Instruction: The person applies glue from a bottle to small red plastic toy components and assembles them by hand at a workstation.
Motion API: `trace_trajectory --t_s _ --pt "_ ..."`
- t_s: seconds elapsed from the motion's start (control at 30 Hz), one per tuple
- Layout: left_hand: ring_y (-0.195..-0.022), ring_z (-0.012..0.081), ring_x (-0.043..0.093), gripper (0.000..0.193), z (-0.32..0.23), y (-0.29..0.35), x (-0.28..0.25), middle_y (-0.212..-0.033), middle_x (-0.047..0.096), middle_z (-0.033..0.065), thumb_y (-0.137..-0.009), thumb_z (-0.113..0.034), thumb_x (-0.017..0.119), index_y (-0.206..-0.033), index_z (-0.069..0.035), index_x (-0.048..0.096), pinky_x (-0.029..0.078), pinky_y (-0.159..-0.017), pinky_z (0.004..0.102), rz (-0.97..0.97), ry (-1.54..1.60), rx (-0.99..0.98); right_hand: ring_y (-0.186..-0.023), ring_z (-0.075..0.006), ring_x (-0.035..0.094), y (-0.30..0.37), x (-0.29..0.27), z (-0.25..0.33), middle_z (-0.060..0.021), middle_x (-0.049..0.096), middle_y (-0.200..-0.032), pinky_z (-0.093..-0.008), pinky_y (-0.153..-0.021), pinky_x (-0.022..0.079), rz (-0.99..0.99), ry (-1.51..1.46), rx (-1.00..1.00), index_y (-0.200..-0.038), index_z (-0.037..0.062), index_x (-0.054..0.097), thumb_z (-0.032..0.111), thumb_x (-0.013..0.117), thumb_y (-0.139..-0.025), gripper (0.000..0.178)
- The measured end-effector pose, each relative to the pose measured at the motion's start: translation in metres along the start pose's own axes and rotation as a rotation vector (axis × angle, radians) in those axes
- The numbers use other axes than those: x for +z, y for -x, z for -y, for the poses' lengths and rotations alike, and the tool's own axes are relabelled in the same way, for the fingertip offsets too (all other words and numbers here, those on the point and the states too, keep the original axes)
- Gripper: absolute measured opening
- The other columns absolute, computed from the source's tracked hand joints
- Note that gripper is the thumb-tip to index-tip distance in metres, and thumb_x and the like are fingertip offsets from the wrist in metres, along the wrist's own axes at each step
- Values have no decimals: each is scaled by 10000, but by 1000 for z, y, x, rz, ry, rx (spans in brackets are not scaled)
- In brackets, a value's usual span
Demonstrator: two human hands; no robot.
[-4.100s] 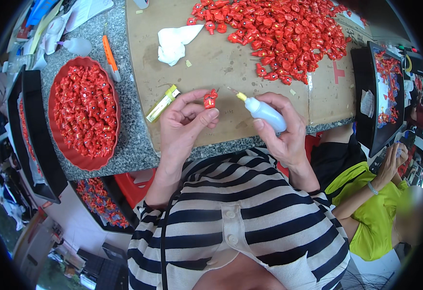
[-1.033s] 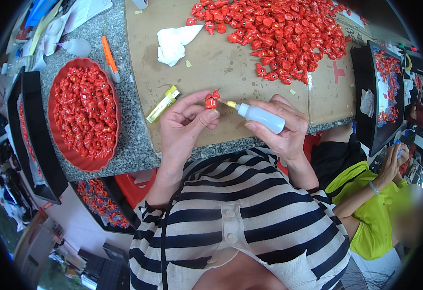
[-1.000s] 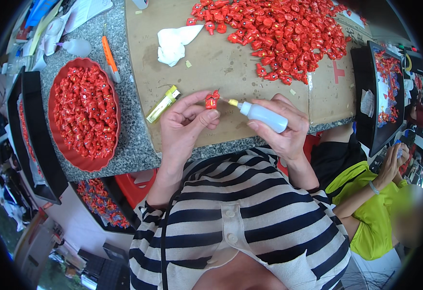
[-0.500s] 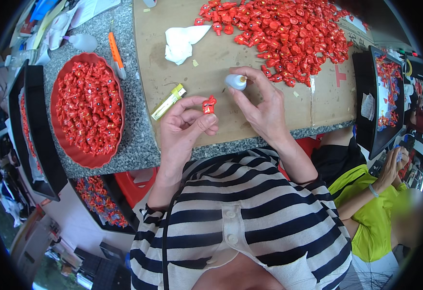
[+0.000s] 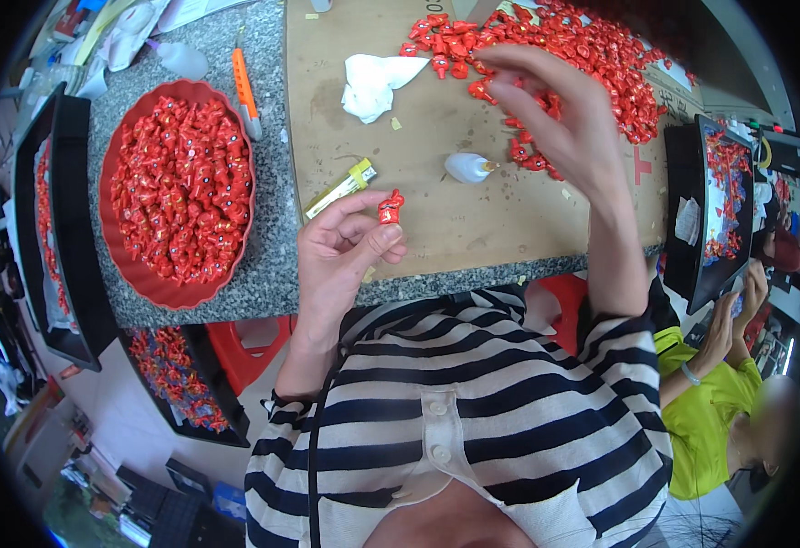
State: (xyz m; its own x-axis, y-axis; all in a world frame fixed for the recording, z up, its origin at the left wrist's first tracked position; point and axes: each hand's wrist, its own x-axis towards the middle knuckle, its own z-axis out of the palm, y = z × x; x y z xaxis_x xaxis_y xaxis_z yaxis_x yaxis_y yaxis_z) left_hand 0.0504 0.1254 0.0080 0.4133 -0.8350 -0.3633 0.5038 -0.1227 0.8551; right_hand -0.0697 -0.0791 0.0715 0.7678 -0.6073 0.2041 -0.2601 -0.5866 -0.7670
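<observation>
Between thumb and fingers of my left hand (image 5: pixel 345 247) is a small red figurine (image 5: pixel 390 208), upright, with gold and black marks on its front. My right hand (image 5: pixel 560 114) is open over the near edge of a big heap of red figurines (image 5: pixel 601 68); its fingers are spread and nothing shows in them. On the cardboard sheet (image 5: pixel 500 224) between my hands lies a small white squeeze bottle (image 5: pixel 468 168) with a yellowish tip. Close to my left fingertips is a yellow-wrapped stick-like item (image 5: pixel 340 187). A crumpled white tissue (image 5: pixel 372 87) sits farther back.
A red scalloped bowl (image 5: pixel 107 215) full of red figurines stands at left, beside an orange utility knife (image 5: pixel 244 87) and another squeeze bottle (image 5: pixel 180 59). Black trays (image 5: pixel 75 247) of figurines flank the granite table (image 5: pixel 276 301). A co-worker in bright yellow-green (image 5: pixel 706 429) sits at right.
My right hand has let go of the squeeze bottle, now lying on the cardboard, and moved up and right to the heap. My left hand still holds the figurine. The view has shifted slightly.
</observation>
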Motion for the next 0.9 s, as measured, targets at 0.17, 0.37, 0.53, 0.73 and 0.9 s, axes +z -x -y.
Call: trace_trajectory --t_s 0.17,0.37,0.53,0.73,0.9 --pt "-605 118 607 274 -5 1 -1 -707 625 89 -753 25 621 -1017 27 550 496 -549 206 -16 -1 40 -703 -157 556 -67 55 -21 -105 579 -792 -243 -633 445 380 153 -181 -975 23 602 140 624 -757 249" --pt "-609 117 607 284 -4 3 -6 -709 627 96 -745 39 624 -1017 26 547 498 -548 204 -51 3 96 -651 -244 604 -74 51 10 -142 610 -721 -344 -600 473 362 175 -168 -863 21 632 146 632 -713 195" --pt "-666 132 614 289 -4 4 -6 -762 631 119 -748 49 617 -1022 49 527 518 -592 229 -88 76 215 -580 -43 511 -2 36 78 -31 573 -666 -187 -506 402 268 -49 59 -832 -18 614 83 669 -717 163" --pt "-771 156 612 271 -3 6 4 -885 620 151 -759 53 602 -1014 66 512 530 -641 255 -160 -27 351 -626 -31 529 28 80 56 -39 599 -723 -181 -541 445 298 -362 379 -977 -62 521 79 659 -757 296" --pt "-693 158 620 273 -7 11 -11 -808 628 147 -759 52 601 -1018 57 512 524 -608 244 -97 38 340 -654 -41 548 35 90 46 -41 601 -728 -186 -559 451 246 -708 436 -964 -57 526 50 621 -777 235"
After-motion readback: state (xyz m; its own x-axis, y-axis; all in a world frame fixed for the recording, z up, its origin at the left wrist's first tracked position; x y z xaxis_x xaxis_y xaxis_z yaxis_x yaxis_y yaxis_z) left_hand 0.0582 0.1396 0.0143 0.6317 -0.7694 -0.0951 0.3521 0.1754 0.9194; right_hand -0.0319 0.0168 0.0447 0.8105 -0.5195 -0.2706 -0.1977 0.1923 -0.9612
